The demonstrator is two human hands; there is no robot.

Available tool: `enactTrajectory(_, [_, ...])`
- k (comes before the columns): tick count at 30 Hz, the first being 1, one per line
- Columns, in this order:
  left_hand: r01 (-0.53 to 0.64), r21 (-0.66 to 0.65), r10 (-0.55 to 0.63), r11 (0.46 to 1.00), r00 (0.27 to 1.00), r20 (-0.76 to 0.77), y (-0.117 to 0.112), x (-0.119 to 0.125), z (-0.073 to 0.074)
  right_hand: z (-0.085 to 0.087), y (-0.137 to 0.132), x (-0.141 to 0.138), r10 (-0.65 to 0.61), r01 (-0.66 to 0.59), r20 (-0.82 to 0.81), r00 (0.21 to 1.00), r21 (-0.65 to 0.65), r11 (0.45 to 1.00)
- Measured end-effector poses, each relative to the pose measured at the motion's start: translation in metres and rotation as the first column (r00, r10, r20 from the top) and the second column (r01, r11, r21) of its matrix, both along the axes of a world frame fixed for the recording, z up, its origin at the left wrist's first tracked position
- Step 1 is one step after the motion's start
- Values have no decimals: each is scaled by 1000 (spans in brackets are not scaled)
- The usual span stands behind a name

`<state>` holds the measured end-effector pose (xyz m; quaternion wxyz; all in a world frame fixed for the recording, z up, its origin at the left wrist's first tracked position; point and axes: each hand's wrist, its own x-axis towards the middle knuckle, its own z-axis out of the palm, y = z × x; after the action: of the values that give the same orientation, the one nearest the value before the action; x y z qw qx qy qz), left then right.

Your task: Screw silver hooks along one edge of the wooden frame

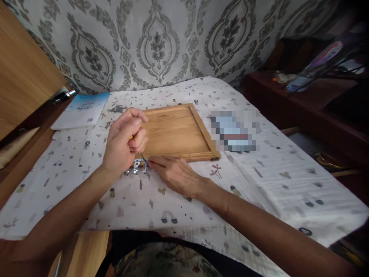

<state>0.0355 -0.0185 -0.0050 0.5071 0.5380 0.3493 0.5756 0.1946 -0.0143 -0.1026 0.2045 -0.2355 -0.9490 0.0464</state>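
My left hand [123, 140] is closed around a screwdriver; a bit of its yellow handle shows between the fingers. Its thin metal shaft [143, 157] slants down to a silver metal hook rack [136, 167]. This rack lies along the near edge of a framed wooden board [175, 132], its hooks hanging over the tablecloth. From the right, my right hand [175, 175] reaches in with thumb and fingers pinched at the rack's right end, close to the screwdriver's tip. Any screw there is hidden by the fingertips.
A patterned white cloth [121, 209] covers the table. Right of the board lies a blurred-out phone-like object [235, 132]. A blue and white booklet [82, 111] rests at the back left, near small dark pieces [117, 109]. Dark red furniture [259, 88] stands at the right.
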Motion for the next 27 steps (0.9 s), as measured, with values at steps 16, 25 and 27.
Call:
enactTrajectory(16, [62, 23, -61, 998, 998, -20, 6, -2, -6, -2, 0, 0, -4, 4, 4, 1000, 25, 1000])
enactTrajectory(25, [-184, 161, 208, 970, 967, -146, -1, -1, -9, -4, 1, 0, -2, 2, -9, 1000, 47, 999])
enactTrajectory(27, [-175, 125, 186, 977, 979, -83, -2, 3, -8, -4, 0, 0, -1, 1, -6, 1000, 54, 999])
